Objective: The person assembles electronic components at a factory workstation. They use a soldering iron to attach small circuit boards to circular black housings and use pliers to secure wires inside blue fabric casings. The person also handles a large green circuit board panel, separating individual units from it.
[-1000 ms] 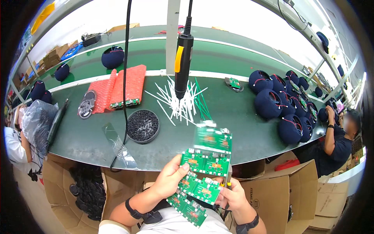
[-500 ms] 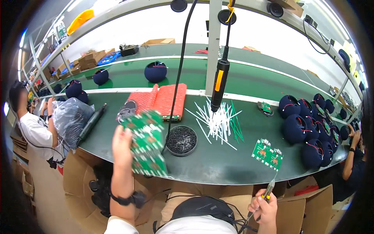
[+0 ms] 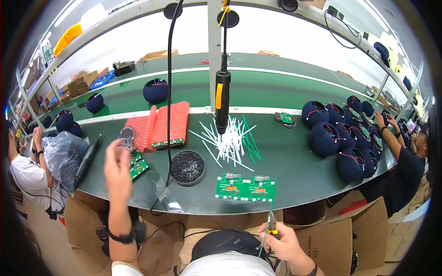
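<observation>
My left hand [image 3: 117, 168] is raised at the left, blurred, its fingers loosely apart; nothing shows in it. Green circuit boards [image 3: 139, 169] lie just beside it, partly covered by the hand. In my right hand [image 3: 284, 243] are small pliers [image 3: 272, 225] with yellow and black handles. A thin green strip [image 3: 262, 246] runs past the pliers' jaws. Just beyond their tip is a green two-part circuit board panel [image 3: 246, 188]; whether it rests on the table or is lifted I cannot tell.
White and green sticks [image 3: 230, 140] and a round dish of black bits [image 3: 187, 168] stand ahead, under a hanging electric screwdriver [image 3: 222, 99]. Red bubble wrap [image 3: 170, 122] lies behind. Dark blue balls with wires [image 3: 324, 139] crowd the right. Co-workers [image 3: 403, 161] sit on both sides.
The view has swung right. My left hand held circuit boards before; they now lie next to it. The panel by the pliers has gone from tilted to nearly level.
</observation>
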Demonstrator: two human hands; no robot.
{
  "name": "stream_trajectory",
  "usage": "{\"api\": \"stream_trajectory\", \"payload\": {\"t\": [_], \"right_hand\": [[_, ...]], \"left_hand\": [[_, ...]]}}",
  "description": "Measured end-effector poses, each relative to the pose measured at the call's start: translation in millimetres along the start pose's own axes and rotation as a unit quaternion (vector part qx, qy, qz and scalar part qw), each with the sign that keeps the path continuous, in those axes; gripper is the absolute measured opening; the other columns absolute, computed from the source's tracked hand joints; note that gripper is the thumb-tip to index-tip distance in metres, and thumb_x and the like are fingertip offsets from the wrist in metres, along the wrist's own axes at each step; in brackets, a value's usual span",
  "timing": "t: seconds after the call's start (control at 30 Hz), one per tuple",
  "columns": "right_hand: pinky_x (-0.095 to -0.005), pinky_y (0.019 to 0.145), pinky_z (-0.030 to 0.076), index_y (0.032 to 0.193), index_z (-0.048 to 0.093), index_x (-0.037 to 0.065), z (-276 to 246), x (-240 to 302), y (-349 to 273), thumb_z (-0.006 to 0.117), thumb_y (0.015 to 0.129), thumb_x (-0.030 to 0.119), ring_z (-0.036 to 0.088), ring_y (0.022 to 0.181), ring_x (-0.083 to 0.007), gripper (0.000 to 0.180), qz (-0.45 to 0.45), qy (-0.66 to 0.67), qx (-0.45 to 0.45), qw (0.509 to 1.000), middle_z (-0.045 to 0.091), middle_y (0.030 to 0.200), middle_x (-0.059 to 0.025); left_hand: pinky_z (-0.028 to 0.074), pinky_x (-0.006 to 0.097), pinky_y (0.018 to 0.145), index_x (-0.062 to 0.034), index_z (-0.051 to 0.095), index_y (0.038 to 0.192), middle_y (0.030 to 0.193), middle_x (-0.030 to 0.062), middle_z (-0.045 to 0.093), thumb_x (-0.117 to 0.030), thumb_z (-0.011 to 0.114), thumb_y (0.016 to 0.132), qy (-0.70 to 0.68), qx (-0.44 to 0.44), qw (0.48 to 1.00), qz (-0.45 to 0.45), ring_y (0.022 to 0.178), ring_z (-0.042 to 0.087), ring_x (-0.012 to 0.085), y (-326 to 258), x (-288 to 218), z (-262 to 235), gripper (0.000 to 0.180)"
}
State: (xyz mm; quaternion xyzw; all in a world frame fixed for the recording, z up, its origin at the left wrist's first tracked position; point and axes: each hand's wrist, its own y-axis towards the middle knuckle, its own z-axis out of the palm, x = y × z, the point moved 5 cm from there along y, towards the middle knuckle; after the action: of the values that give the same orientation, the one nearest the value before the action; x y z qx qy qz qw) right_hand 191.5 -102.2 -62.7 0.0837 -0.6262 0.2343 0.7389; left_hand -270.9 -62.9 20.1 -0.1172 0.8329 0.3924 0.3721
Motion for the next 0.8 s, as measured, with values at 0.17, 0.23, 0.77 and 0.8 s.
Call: {"api": "stream_trajectory", "payload": {"t": [0.17,0.23,0.77,0.8], "right_hand": [[-0.023,0.065,0.045,0.122,0.067,0.003,10,2,-3,0.063,0.104,0.007,0.052,0.071,-0.004,0.019,0.022,-0.144,0.041,0.988,0.061,0.082,0.0042],[-0.0241,0.065,0.046,0.121,0.068,0.003,10,9,-4,0.064,0.103,0.007,0.054,0.07,-0.0049,0.019,0.01,-0.21,0.02,0.978,0.063,0.08,0.0035],[-0.0276,0.06,0.042,0.121,0.065,-0.001,6,8,3,0.063,0.103,0.005,0.05,0.067,-0.0092,0.019,0.055,0.023,0.04,0.997,0.059,0.079,-0.0011],[-0.0277,0.059,0.04,0.121,0.064,-0.002,4,-2,3,0.062,0.103,0.005,0.048,0.066,-0.0094,0.02,0.093,0.142,0.071,0.983,0.057,0.079,-0.0013]], "left_hand": [[0.065,0.034,0.076,-0.0087,0.03,0.158,0.136,0.016,0.051,0.0,0.068,0.098,-0.408,0.314,0.839,-0.174,0.112,0.065,0.0243,-127,-122,102,0.072],[0.065,0.031,0.069,-0.0054,0.037,0.146,0.123,0.0154,0.057,0.004,0.063,0.1,-0.445,0.327,0.797,-0.244,0.091,0.071,0.0208,-137,-132,112,0.054],[0.062,0.031,0.061,-0.0031,0.039,0.139,0.096,0.0142,0.063,0.007,0.064,0.098,-0.488,0.367,0.75,-0.254,0.073,0.071,0.0196,-163,-134,124,0.049],[0.062,0.03,0.061,-0.0033,0.039,0.139,0.096,0.014,0.063,0.007,0.064,0.099,-0.503,0.375,0.736,-0.254,0.073,0.071,0.0192,-164,-133,127,0.049]]}}
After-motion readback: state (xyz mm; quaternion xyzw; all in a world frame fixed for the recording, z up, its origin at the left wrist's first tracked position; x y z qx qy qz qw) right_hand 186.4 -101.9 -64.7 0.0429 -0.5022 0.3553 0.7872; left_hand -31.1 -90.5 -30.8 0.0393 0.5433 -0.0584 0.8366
